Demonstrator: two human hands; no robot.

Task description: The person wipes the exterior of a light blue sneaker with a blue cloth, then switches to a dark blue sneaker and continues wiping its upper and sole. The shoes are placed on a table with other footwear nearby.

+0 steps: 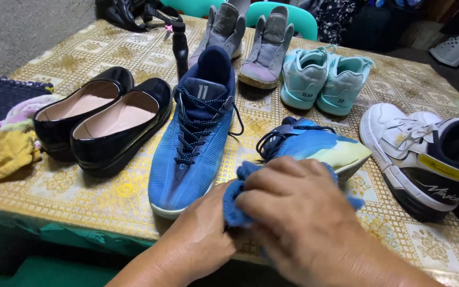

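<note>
Rags (6,151): yellow and pink, heaped at the bench's (102,199) left edge.
Black flats (104,119): a pair, just right of the rags.
Blue sneaker (195,135): upright, laces loose, toe toward the near edge.
Left hand (200,239): fingers curled round a blue cloth (235,204).
Right hand (298,212): fingers pressed together over the cloth, in front of the second blue sneaker (320,146), which lies on its side.
White sneakers (426,157): far right.

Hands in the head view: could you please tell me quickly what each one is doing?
Left hand: closed on the blue cloth.
Right hand: closed over the same blue cloth.
</note>
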